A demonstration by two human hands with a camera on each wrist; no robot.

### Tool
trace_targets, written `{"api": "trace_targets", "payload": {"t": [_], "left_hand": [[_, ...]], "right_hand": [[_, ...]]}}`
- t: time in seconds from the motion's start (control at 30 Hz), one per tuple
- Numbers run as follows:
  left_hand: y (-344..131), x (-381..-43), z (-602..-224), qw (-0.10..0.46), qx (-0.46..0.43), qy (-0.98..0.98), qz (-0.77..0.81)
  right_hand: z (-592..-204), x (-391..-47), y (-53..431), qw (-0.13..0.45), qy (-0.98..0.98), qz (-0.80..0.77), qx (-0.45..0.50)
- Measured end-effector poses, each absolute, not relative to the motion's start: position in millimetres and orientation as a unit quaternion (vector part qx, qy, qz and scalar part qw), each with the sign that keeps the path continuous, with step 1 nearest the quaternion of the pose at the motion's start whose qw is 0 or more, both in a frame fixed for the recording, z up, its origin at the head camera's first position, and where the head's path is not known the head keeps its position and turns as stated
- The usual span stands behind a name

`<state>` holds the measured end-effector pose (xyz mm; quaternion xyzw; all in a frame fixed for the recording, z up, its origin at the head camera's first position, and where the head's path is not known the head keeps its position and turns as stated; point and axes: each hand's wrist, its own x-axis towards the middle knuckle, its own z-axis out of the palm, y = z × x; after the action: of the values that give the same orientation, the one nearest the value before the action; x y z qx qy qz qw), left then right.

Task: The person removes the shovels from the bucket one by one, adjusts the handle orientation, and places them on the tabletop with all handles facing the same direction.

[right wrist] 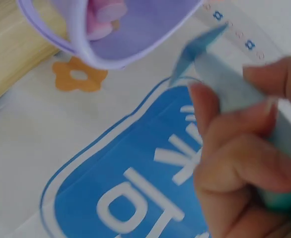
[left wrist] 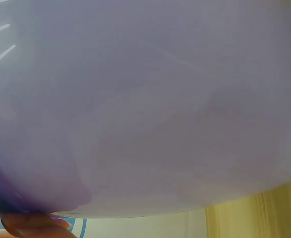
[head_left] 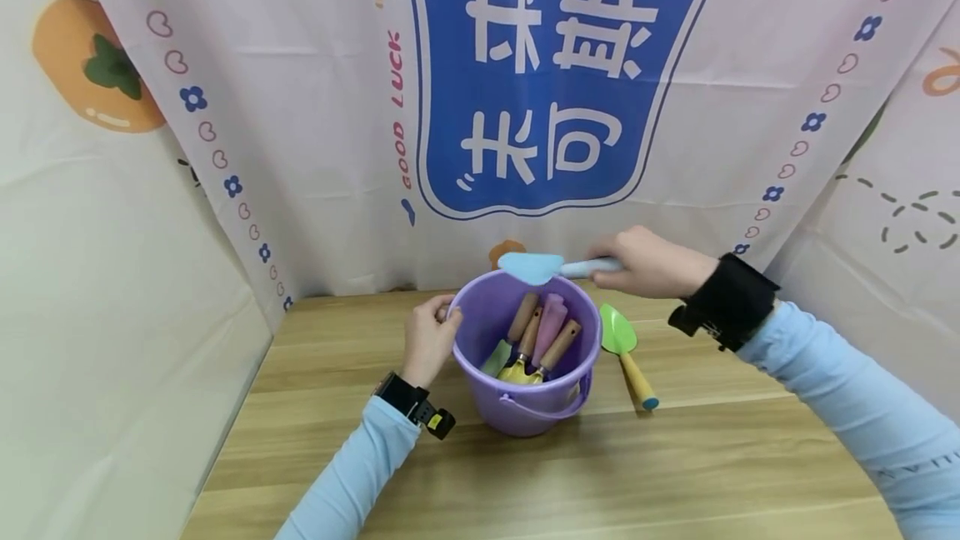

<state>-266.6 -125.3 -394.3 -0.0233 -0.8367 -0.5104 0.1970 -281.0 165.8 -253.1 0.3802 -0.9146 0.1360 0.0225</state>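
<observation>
A purple bucket [head_left: 495,402] stands on the table, and its wall [left wrist: 145,99] fills most of the left wrist view. My left hand [head_left: 429,338] grips the bucket's left rim, thumb at the edge. Over the far rim, my right hand [head_left: 645,263] holds a light blue toy trowel [head_left: 532,267] by its handle [right wrist: 230,82], blade pointing left. Inside the bucket lie several small garden tools: a yellow-headed one [head_left: 516,372] with a wooden handle, a green-headed one [head_left: 497,357] and a pink piece [head_left: 551,319]. Their lower ends are partly hidden.
Right of the bucket, a green trowel [head_left: 619,332] with a yellow handle lies on the wooden table [head_left: 337,473]. The bucket's purple carrying handle [head_left: 555,413] hangs down in front. A printed cloth [head_left: 337,148] hangs behind the table.
</observation>
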Motion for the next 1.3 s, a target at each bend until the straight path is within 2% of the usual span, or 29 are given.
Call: {"api": "trace_targets", "payload": {"t": [0.23,0.4,0.57,0.67,0.9,1.3], "left_hand": [[-126.3,-266.7,-395.5,0.198,-0.021,-0.836,-0.511],[-125.9,-266.2,-395.7,0.206,-0.029,-0.833,-0.513],[-126.4,-266.4,-396.7,0.216,-0.031,-0.829,-0.515],[-126.6,-266.2,-395.5,0.208,-0.028,-0.83,-0.517],[-126.5,-265.7,-396.0,0.197,-0.029,-0.836,-0.511],[-126.0,-268.3,-397.7,0.208,-0.029,-0.834,-0.51]], "right_hand": [[-274.9,-273.2,199.7,0.156,-0.933,0.171,0.276],[-302.1,-268.9,221.5,0.192,-0.942,0.2,0.188],[-341.4,-272.4,243.7,0.22,-0.946,0.196,0.139],[-369.4,-275.3,257.8,0.197,-0.953,0.195,0.119],[-423.6,-271.4,282.2,0.098,-0.971,0.199,0.09],[-455.1,-272.7,293.5,0.032,-0.976,0.199,0.08]]}}
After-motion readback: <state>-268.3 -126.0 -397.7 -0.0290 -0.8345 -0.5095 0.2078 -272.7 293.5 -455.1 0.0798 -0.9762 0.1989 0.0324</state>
